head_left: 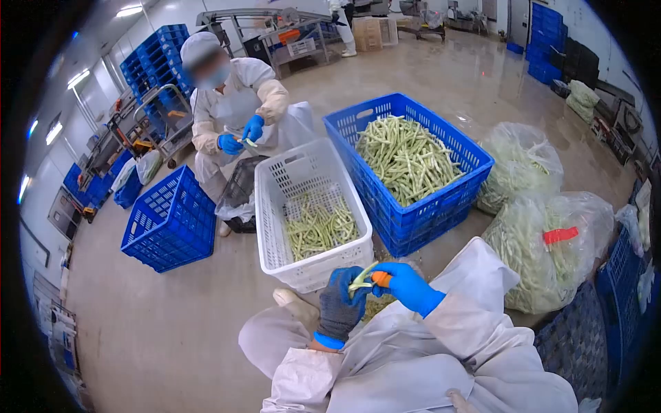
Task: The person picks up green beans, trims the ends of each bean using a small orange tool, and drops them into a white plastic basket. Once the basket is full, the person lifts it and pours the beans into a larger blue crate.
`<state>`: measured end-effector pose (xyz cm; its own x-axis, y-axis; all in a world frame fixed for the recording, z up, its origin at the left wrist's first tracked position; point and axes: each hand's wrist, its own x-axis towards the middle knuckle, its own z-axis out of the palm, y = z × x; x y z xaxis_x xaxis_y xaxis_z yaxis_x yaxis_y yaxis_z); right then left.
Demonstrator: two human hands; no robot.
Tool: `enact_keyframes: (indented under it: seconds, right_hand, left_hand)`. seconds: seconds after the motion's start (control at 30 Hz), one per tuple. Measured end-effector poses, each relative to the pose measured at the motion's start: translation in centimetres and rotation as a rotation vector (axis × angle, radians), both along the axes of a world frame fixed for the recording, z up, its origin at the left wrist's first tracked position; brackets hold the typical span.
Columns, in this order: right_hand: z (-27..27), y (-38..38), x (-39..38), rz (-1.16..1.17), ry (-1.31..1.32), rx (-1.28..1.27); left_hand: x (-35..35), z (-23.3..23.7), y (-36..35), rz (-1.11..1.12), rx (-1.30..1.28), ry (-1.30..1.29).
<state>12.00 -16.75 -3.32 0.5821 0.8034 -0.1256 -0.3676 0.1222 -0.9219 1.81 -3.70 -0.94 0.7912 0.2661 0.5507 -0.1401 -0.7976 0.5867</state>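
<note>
My left hand [341, 306], in a grey work glove over a blue one, is closed around a pale green stalk [362, 279] in front of my lap. Right beside it, my right hand [412, 288] in a blue glove grips a small tool with an orange handle [381, 279]; its blade end is hidden against the stalk. Just beyond my hands stands a white crate [313, 274] with a layer of green stalks [323, 230] on its floor. Behind it to the right, a blue crate [430, 219] is heaped with pale green stalks [406, 158].
Clear plastic bags of stalks [537, 255] lie on my right. A co-worker [231, 103] in white sits opposite, blue-gloved hands on a stalk. A blue crate [169, 224] and a dark crate [241, 189] stand left of the white one. Equipment lines the walls.
</note>
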Motion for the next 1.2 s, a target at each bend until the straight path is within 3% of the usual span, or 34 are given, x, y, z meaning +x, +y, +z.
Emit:
enact_keyframes:
  seconds: [0.07,0.1,0.17,0.23,0.3,0.33,0.4,0.47,0.53,0.6,0.63,0.7,0.73,0.8,0.87,0.9,0.93,0.97,1.0,1.03,1.1,1.17,1.2]
  right_hand:
    - [-0.6,-0.9,1.3,-0.057,-0.036,-0.009]
    - [-0.9,-1.6,2.4,-0.114,-0.078,-0.012]
    - [-1.2,-4.5,6.1,-0.357,-0.130,-0.051]
    - [-3.0,-8.7,11.0,-0.543,-0.063,0.196]
    - [-3.8,-13.2,14.8,-0.720,-0.036,0.265]
    - [-3.7,-13.5,14.8,-0.705,-0.029,0.267]
    - [-3.3,-14.1,13.8,-0.895,-0.232,0.036]
    - [-5.2,-11.8,11.7,-0.467,-0.354,-0.217]
    - [-1.6,-8.2,6.7,-0.061,-1.068,-0.379]
    - [-2.2,-4.1,4.2,-0.197,-1.155,-0.143]
    - [-1.1,-2.6,2.9,-0.199,-1.158,-0.143]
    - [1.3,-0.9,0.5,0.175,-0.540,-0.232]
    - [1.5,-0.7,0.6,0.180,-0.542,-0.226]
    - [2.1,-0.6,2.0,0.149,-0.628,-0.286]
    - [4.1,-1.1,5.8,-0.006,-0.979,-0.185]
    - [6.1,-1.6,7.3,-0.093,-0.977,-0.210]
    - [10.2,-1.8,8.3,-0.134,-0.970,-0.589]
    - [9.7,-1.4,10.4,-0.537,-1.427,-0.463]
    - [9.8,-1.7,12.6,-0.778,-1.819,-0.500]
    - [11.4,-1.7,11.4,-0.783,-1.825,-0.505]
    - [14.0,-0.5,7.7,-0.274,-1.223,-0.214]
    - [11.1,0.7,5.1,0.137,-1.017,-0.123]
    - [10.6,1.4,3.4,0.207,-1.031,-0.079]
  left_hand:
    - [0.0,-0.1,-0.1,-0.039,-0.818,0.001]
    - [-0.2,1.7,0.1,0.005,-0.994,-0.040]
    - [-1.7,3.2,3.0,0.041,-1.095,-0.140]
    - [-3.4,3.1,7.1,0.009,-1.066,-0.274]
    - [-4.8,3.4,9.7,0.057,-1.130,-0.430]
    - [-5.3,3.7,10.2,0.097,-1.141,-0.449]
    - [-5.8,3.2,10.9,0.088,-1.157,-0.415]
    - [-5.2,3.5,10.2,0.033,-1.223,-0.392]
    - [-4.0,3.3,8.6,0.029,-1.303,-0.374]
    - [-3.1,1.8,8.2,-0.098,-1.446,-0.309]
    - [-2.6,1.9,7.1,-0.103,-1.462,-0.281]
    - [-2.2,1.6,5.8,-0.127,-1.488,-0.191]
    - [-2.2,1.3,5.9,-0.269,-1.498,-0.157]
    - [-2.2,2.1,5.6,-0.255,-1.563,-0.186]
    - [-2.9,2.4,5.8,-0.359,-1.656,-0.195]
    - [-3.1,2.4,5.9,-0.357,-1.652,-0.202]
    - [-3.2,2.4,5.9,-0.433,-1.636,-0.174]
    - [-3.3,2.4,5.7,-0.511,-1.622,-0.142]
    - [-3.2,2.3,5.5,-0.516,-1.635,-0.116]
    - [-3.0,2.5,5.3,-0.526,-1.635,-0.117]
    - [-2.7,3.2,4.4,-0.605,-1.518,-0.047]
    - [-2.3,3.9,3.5,-0.587,-1.467,-0.001]
    - [-2.2,4.1,3.0,-0.577,-1.396,0.060]
